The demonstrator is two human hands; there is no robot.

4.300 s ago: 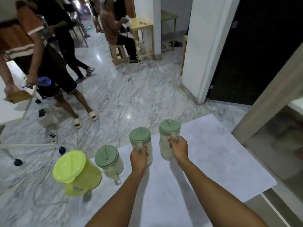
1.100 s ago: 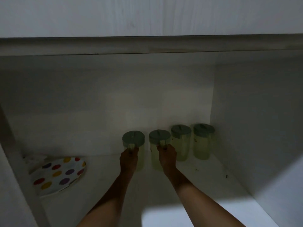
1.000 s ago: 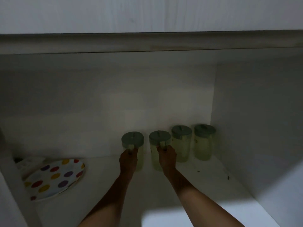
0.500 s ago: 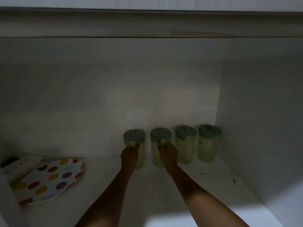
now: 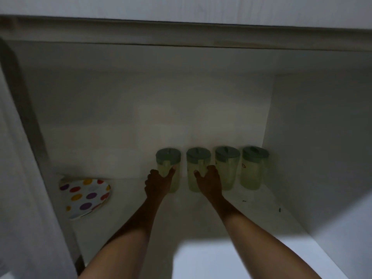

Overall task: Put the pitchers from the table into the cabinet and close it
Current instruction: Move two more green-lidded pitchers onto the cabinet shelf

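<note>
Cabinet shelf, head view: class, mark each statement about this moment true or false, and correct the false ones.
1. Four green-lidded pitchers stand in a row at the back of the cabinet shelf. True.
2. The left hand is clamped around a pitcher handle. False: its fingers are spread open in front of the leftmost pitcher.
3. A polka-dot plate lies left of the pitchers. True.
4. The right hand reaches the rightmost pitcher. False: it is open at the second pitcher from the left.
5. All lids are off. False: every pitcher is lidded.
</note>
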